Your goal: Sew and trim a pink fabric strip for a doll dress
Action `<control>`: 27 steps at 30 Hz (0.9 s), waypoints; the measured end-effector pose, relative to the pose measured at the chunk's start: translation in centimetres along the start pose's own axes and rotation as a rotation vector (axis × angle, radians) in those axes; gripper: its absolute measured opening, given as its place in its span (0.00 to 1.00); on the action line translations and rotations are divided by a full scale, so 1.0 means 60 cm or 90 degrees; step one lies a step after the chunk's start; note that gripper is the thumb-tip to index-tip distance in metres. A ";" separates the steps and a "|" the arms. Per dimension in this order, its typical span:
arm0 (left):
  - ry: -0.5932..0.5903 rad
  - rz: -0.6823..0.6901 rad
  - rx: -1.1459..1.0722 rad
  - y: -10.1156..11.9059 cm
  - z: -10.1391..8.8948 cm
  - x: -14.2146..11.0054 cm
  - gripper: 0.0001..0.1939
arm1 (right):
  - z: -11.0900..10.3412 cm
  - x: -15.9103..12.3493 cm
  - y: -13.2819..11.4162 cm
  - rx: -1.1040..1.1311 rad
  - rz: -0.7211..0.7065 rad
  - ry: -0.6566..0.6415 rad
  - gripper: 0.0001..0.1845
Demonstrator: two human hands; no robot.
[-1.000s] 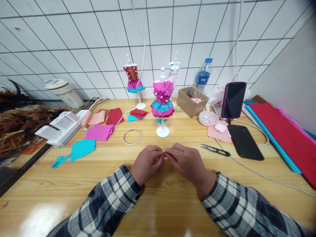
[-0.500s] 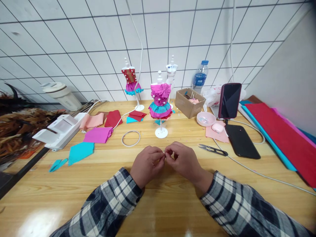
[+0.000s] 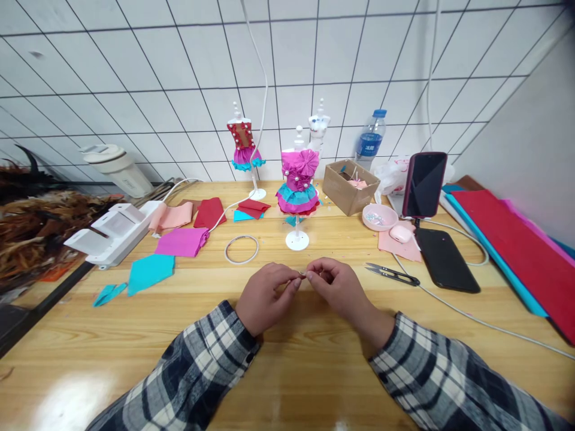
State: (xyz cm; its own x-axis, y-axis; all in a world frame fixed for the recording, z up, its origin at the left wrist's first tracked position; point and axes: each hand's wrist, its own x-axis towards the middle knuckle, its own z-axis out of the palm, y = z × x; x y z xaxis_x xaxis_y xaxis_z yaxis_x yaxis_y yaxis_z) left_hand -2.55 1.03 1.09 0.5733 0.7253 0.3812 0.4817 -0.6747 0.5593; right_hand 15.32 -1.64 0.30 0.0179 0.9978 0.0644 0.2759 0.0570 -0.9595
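Note:
My left hand (image 3: 269,294) and my right hand (image 3: 338,288) meet fingertip to fingertip above the wooden table. Both are closed in a pinch around something tiny and pale between them, too small to name. Just beyond them stands a small dress form (image 3: 298,179) on a white base, dressed in magenta and turquoise paper ruffles with a rosette and pearl beads. A thin silvery ring (image 3: 241,262) lies flat beyond my left hand. To the right of my right hand rest black-handled thread snips (image 3: 393,274).
Behind stand two more dress forms, one in red and magenta (image 3: 245,143). A cardboard box (image 3: 344,190), a pink dish (image 3: 380,217), a bottle (image 3: 371,137) and phones (image 3: 449,260) are at right. Folded magenta paper (image 3: 182,242) and turquoise paper (image 3: 150,274) lie left; cables cross the table.
My fingertips have drawn slightly apart, showing a bit of the tiny item between them. My left fingers are straighter. The whole view has shifted slightly, with things appearing further right.

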 end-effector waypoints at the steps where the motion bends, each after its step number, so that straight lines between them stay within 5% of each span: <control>1: -0.006 -0.007 -0.008 0.000 -0.001 0.000 0.08 | 0.001 -0.002 -0.001 -0.021 -0.027 0.007 0.08; 5: -0.001 -0.034 0.019 -0.004 -0.002 0.000 0.10 | 0.002 -0.009 -0.004 -0.092 -0.122 0.047 0.06; 11: -0.025 -0.119 0.015 -0.010 -0.004 0.001 0.09 | -0.012 -0.007 0.000 -0.187 -0.119 0.188 0.05; 19: 0.042 -0.079 -0.023 0.000 0.009 -0.003 0.10 | -0.006 -0.024 -0.005 -0.355 -0.253 0.123 0.06; 27: 0.050 -0.043 0.000 -0.001 0.005 -0.003 0.09 | -0.008 -0.024 0.004 -0.320 -0.303 0.049 0.09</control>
State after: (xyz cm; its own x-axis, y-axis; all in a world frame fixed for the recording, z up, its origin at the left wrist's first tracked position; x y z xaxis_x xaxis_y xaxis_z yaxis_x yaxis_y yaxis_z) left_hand -2.51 0.92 0.76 0.4860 0.7777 0.3987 0.5175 -0.6237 0.5858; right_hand 15.82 -3.08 0.13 -0.1528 0.8621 0.4832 0.6816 0.4459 -0.5801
